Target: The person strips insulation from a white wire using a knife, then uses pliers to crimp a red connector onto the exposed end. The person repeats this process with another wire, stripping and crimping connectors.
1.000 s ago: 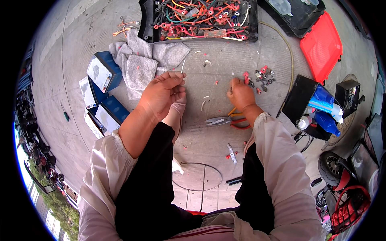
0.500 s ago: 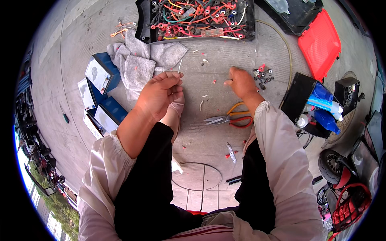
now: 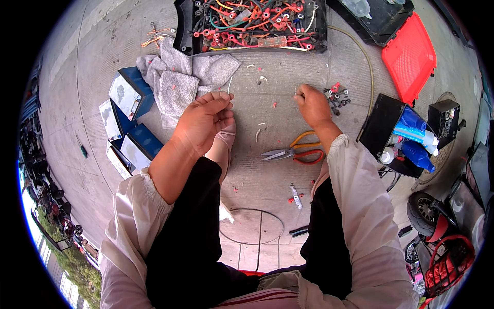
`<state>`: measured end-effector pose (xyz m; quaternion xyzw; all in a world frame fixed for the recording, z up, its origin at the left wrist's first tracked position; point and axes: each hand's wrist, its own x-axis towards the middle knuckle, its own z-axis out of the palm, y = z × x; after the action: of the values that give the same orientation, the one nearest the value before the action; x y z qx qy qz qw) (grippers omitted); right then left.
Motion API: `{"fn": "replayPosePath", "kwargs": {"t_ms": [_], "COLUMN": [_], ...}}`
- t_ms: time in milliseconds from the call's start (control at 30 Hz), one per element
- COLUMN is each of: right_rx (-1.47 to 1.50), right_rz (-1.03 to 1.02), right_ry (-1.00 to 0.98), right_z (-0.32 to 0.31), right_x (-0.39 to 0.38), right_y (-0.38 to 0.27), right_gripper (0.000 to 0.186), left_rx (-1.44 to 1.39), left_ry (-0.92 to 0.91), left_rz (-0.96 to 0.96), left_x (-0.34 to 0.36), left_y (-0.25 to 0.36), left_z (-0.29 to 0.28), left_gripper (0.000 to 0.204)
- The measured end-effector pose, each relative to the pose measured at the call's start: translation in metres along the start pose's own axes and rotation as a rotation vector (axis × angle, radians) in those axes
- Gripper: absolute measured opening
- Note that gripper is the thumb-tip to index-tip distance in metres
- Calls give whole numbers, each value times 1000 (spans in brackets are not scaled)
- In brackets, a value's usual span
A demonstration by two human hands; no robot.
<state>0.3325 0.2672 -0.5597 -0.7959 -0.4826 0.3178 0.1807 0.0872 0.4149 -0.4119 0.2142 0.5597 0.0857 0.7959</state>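
Note:
My left hand (image 3: pixel 202 122) is raised in front of the grey cloth, thumb and fingers pinched on a thin white wire (image 3: pixel 229 84) whose end sticks up past the fingertips. To the right, over the concrete, my right hand (image 3: pixel 315 107) is closed, thumb against the curled fingers. A tiny pale tip shows at its fingertips, too small to name. Just beyond that hand lies a small pile of red and black cable terminals (image 3: pixel 336 98). Below it on the ground rest scissors (image 3: pixel 292 153) with orange and yellow handles, blades pointing left.
At the far side sits a black tray (image 3: pixel 190 50) full of wires and terminals. Blue-and-white boxes (image 3: pixel 139 144) stand left beside the grey cloth (image 3: pixel 177 90). On the right are a black bin (image 3: pixel 378 121) of bottles and a red plastic lid (image 3: pixel 411 56). Scraps litter the concrete.
My right hand has turned, its thumb and fingers now closed together, with a tiny pale tip showing. My left hand holds the white wire almost still.

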Motion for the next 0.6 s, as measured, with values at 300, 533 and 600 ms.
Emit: {"fn": "replayPosePath", "kwargs": {"t_ms": [300,533,600], "right_rx": [-102,-104,-90], "right_rz": [-45,-74,-65], "right_ry": [-22,-78,-89], "right_z": [-5,-10,-9], "right_x": [-11,-2,1], "right_y": [-6,-4,-4], "right_gripper": [20,16,14], "left_rx": [17,17,17], "left_ry": [18,2,3], "left_rz": [-3,4,3], "left_x": [0,0,-1], "left_y": [0,0,0], "left_z": [0,0,0], "left_gripper": [14,15,14]}}
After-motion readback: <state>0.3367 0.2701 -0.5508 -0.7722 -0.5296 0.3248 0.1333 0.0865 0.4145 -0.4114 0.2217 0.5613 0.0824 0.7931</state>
